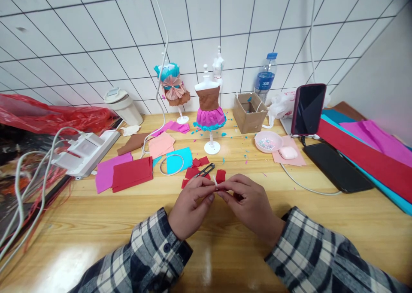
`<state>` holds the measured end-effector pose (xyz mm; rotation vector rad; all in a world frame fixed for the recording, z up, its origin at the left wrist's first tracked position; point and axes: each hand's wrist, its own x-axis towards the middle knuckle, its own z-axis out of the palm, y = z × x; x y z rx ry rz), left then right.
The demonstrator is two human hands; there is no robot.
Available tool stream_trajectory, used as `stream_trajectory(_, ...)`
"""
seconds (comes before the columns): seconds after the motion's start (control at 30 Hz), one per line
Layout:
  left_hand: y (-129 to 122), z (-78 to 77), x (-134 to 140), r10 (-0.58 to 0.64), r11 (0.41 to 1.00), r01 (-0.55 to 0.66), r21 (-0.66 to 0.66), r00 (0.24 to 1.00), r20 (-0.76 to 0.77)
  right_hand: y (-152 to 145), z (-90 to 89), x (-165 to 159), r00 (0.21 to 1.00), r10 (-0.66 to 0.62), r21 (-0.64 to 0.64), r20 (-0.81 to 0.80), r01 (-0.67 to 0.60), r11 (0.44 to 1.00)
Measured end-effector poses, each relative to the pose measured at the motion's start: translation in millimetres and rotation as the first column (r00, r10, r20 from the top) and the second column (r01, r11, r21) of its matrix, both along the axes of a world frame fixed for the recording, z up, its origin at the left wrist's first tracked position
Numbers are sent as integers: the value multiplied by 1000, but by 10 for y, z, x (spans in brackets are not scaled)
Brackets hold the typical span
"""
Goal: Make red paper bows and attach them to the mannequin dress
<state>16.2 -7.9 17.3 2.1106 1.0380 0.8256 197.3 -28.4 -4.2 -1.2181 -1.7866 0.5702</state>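
My left hand [194, 205] and my right hand [249, 202] meet over the near part of the table. Both are closed, thumb against forefinger, pinching a small piece of red crepe paper that the fingertips mostly cover. A thin white strip [215, 180] sticks up between the fingertips; what it belongs to is hidden. Just beyond the hands lie black thread snips [206, 170] on small cut red paper pieces [192, 172]. Farther back stands a mini dress form [208, 99] in a brown top and a magenta skirt with a blue hem.
Stacked red sheets [132, 175] and a metal ring [171, 164] on blue paper lie left. At the back are another dressed form [173, 84], a cardboard box [250, 113] and a water bottle [265, 78]. A bead dish [268, 141] and phone [308, 109] are right; a power strip [96, 153] left.
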Motion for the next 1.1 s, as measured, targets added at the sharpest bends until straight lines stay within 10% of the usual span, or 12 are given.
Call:
stream_trajectory(0.33, -43, -7, 20, -26, 1000, 26, 4, 1000, -3, -15, 42, 5, 995, -73, -4, 73, 73, 997)
stream_trajectory(0.83, 22, -85, -2, 62, 975, -34, 221, 991, -122, 30, 39, -92, 964, -94, -442, -248, -27, 897)
stream_trajectory(1.1, 41, -75, 14, 62, 988, -54, 148, 997, -47, 3, 8, -81, 969, -32, -284, -243, -40, 958)
